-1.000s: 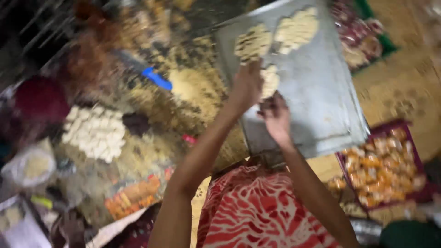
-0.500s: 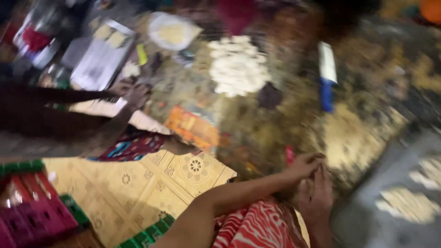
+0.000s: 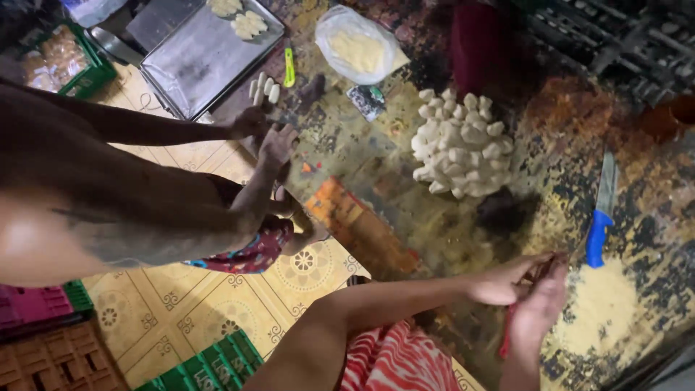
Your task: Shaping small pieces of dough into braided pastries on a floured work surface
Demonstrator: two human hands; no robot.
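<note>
My left hand [image 3: 503, 284] and my right hand [image 3: 541, 313] meet at the lower right over the worn, flour-dusted work surface [image 3: 405, 166]. Their fingers press together. A thin red thing [image 3: 507, 334] shows below them, and I cannot tell whether either hand grips it. A blue-handled knife [image 3: 599, 217] lies just beyond my hands. A heap of white dough pieces [image 3: 460, 148] sits further along the surface. A patch of loose flour [image 3: 604, 311] lies beside my right hand.
A co-worker's hands [image 3: 271, 137] hover near a few shaped dough pieces [image 3: 264, 87], beside a metal tray [image 3: 195, 61] holding more. A plastic bag of pale dough [image 3: 358, 47], a yellow-green tool [image 3: 289, 69], an orange packet [image 3: 355, 224] and several crates [image 3: 210, 366] surround us.
The view has swung from the tray across the surface. My hands have left the tray and now come together near the knife. The co-worker's arms have come into view.
</note>
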